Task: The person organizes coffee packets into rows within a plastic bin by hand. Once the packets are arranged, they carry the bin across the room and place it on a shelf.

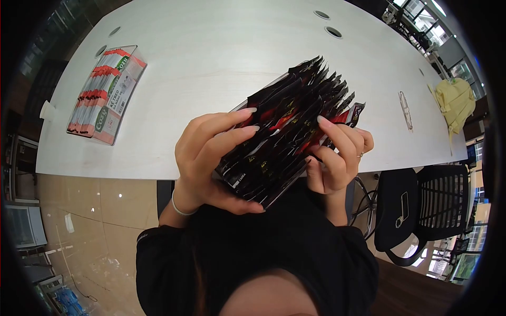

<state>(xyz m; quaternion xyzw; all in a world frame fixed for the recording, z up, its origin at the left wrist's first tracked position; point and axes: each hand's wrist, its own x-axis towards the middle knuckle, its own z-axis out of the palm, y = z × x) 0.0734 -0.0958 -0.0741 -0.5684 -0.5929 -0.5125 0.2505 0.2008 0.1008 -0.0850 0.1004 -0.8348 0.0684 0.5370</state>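
Packets [287,126], black, closely packed between both hands [194,158], possibly boxed

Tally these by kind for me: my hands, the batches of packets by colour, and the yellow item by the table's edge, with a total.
Hands: 2, left hand and right hand
Black packets: 1 batch
Red-and-white packets: 1 batch
Yellow item: 1
Total: 5
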